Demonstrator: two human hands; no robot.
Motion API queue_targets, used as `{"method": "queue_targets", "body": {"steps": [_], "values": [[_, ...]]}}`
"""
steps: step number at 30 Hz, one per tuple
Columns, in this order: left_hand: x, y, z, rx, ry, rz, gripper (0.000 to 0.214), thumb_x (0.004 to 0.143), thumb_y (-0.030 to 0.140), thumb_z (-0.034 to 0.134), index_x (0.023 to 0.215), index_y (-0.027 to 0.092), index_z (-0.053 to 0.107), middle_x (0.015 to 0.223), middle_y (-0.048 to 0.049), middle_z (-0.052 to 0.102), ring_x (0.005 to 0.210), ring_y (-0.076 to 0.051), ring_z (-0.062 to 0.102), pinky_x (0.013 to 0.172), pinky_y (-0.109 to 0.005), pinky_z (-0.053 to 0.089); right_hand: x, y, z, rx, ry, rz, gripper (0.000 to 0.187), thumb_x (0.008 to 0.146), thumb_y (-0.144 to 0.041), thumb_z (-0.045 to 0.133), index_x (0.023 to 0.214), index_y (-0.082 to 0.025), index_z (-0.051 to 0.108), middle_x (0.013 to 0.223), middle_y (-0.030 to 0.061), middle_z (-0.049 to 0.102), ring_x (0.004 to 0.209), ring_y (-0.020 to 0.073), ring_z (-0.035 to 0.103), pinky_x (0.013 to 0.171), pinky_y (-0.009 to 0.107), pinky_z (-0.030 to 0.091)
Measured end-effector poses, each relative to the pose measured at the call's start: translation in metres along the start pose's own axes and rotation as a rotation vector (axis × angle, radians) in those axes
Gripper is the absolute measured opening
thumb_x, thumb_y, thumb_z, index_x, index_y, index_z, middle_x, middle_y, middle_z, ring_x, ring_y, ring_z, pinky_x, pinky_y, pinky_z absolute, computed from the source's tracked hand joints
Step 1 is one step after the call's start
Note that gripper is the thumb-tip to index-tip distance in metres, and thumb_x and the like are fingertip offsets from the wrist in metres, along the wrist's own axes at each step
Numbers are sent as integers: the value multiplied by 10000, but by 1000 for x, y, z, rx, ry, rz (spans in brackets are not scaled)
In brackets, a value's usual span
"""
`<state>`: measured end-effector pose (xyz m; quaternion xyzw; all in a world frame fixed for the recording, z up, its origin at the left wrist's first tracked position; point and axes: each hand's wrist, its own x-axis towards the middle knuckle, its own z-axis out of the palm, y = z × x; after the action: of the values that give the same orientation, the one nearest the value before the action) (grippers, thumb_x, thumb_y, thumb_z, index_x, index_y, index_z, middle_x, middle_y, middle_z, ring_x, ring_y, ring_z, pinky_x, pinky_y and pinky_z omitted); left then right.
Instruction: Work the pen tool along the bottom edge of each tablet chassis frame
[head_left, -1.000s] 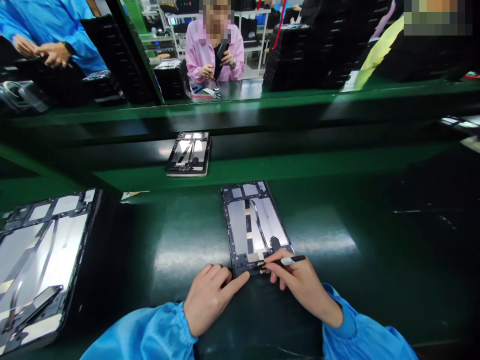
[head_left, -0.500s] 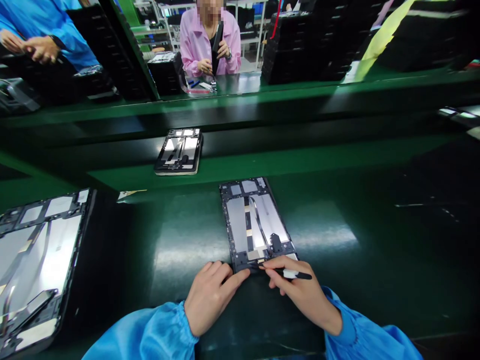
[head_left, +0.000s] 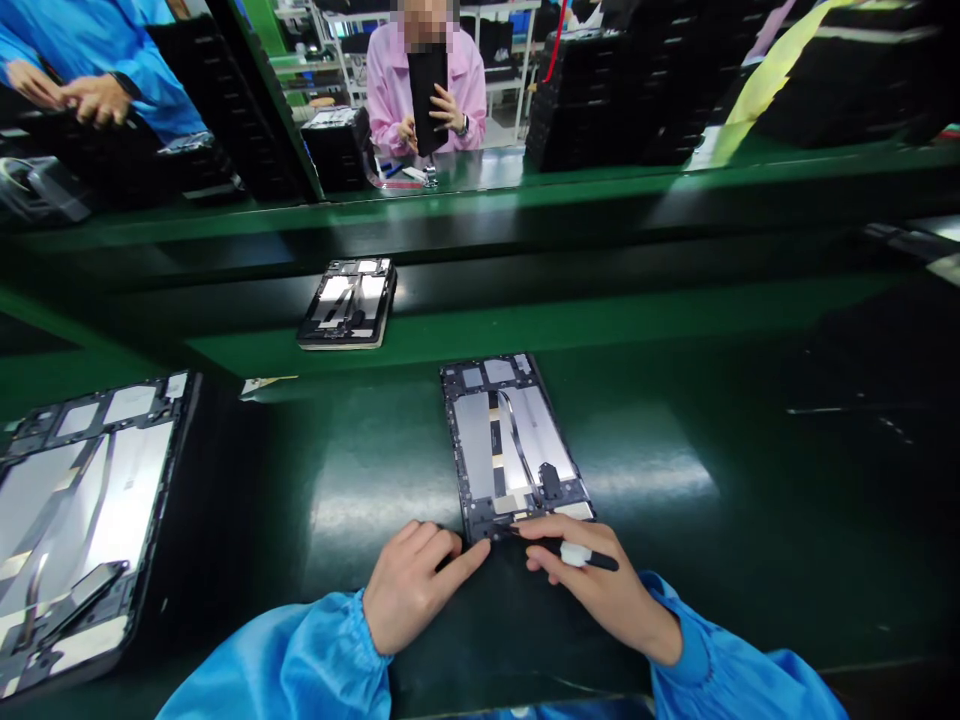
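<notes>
An opened tablet [head_left: 517,440] lies on the dark green bench, its inner side up, with silver panels, ribbon cables and a black frame. My left hand [head_left: 420,585] is at its near left corner, thumb stretched onto the near edge and the other fingers bent beside it, bracing the corner. My right hand [head_left: 592,585] is closed around a slim black pen-like tool with a white band [head_left: 575,554]. The tool's dark tip meets the tablet's near edge, close to my left thumb; its exact shape is too small to make out.
Another opened tablet [head_left: 82,500] tops a dark stack at the left. A small tablet stack [head_left: 349,305] sits beyond the bench on a ledge. Across the line, a person in pink [head_left: 382,85] holds a dark panel [head_left: 429,105]; black stacks [head_left: 585,100] stand beside.
The tool tip and my right hand have shifted slightly left along the tablet's near edge. My left thumb has drawn back a little. The person opposite has turned the dark panel flat-on.
</notes>
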<state>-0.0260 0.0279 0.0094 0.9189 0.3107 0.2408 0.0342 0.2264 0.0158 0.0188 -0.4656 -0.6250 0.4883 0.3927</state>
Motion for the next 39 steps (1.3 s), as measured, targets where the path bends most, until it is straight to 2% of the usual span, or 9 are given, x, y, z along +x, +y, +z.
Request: {"method": "queue_targets", "body": {"steps": [3, 5, 12, 18, 20, 23, 31, 35, 39], "values": [[0, 0, 1, -10, 5, -11, 277, 982, 118, 494, 1228, 193, 596, 813, -17, 569, 699, -145, 463, 620, -289, 326, 0, -1, 2, -29, -37, -96, 145, 942, -299, 635, 1043, -235, 717, 1007, 48, 753, 873, 202, 716, 821, 305, 585], [1, 0, 1, -16, 7, -18, 269, 983, 126, 497, 1219, 200, 603, 804, -15, 569, 695, -145, 465, 618, -286, 328, 0, -2, 2, -43, -67, -124, 135, 954, -286, 620, 1046, -240, 707, 1045, 41, 744, 955, 208, 701, 884, 312, 562], [9, 0, -4, 23, 27, 1, 229, 994, 165, 479, 1173, 197, 619, 779, -14, 572, 672, -147, 476, 594, -282, 353, 1, 0, 4, -18, -155, -9, 162, 961, -349, 602, 1046, -227, 666, 982, 31, 708, 636, 135, 671, 646, 263, 584], [-10, 31, -14, -29, -8, -54, 200, 989, 174, 494, 1149, 146, 610, 984, -63, 658, 850, -163, 566, 702, -296, 444, -17, 3, -1, 48, -7, 92, 220, 924, -401, 628, 989, -195, 668, 735, 19, 687, 555, 139, 632, 486, 224, 541], [-21, 43, -14, -62, -50, -34, 200, 998, 192, 475, 1125, 164, 627, 1053, -69, 665, 923, -173, 577, 743, -301, 455, -22, 3, -3, 48, -37, 170, 237, 926, -414, 609, 933, -183, 662, 696, 16, 676, 507, 126, 604, 474, 222, 524], [-31, 50, -11, -8, -141, -13, 243, 1003, 195, 447, 1161, 194, 631, 1161, -84, 650, 1015, -197, 573, 783, -319, 463, -23, 2, -2, 28, -166, 262, 227, 929, -404, 592, 879, -187, 639, 705, 17, 663, 593, 153, 649, 504, 230, 521], [-29, 52, -13, -3, -139, 127, 281, 1002, 137, 430, 1177, 220, 634, 1225, -50, 638, 1089, -198, 558, 819, -319, 468, -17, -9, 7, -250, -268, 123, 128, 913, -316, 616, 834, -216, 600, 747, 4, 645, 632, 178, 618, 571, 285, 457], [-28, 53, -10, 0, -155, 122, 274, 988, 137, 467, 1189, 230, 629, 1201, -53, 642, 1066, -206, 560, 806, -324, 467, -17, -12, 14, -236, -295, 97, 143, 908, -312, 633, 810, -212, 607, 748, 3, 646, 641, 179, 615, 578, 281, 442], [-31, 53, -7, -10, -152, 114, 288, 976, 121, 485, 1200, 235, 625, 1209, -51, 634, 1056, -212, 558, 789, -327, 466, -20, -9, 16, -128, -278, 168, 188, 922, -340, 613, 792, -203, 605, 726, 9, 646, 682, 192, 645, 620, 293, 484]]}}
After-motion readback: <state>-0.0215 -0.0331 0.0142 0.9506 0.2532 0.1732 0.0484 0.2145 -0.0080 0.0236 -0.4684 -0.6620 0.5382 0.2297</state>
